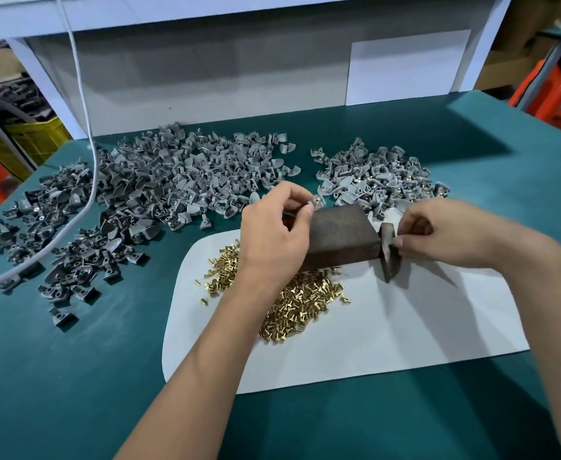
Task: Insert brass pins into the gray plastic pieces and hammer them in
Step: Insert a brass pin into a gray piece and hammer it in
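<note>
Two hands at the metal block, pins just this side of it.

The brass pins (300, 302) lie heaped before the block (342, 235); left hand (274, 235) pinches a gray piece (309, 204) over the block's far left corner, right hand (438, 232) grips the hammer (388, 252) against its right end; gray pieces (179, 180) piled beyond.

Both my forearms reach forward: left hand (274, 229) raised, fingers curled in a fingertip pinch; right hand (438, 235) curled too, thumb and forefinger pinching.
</note>
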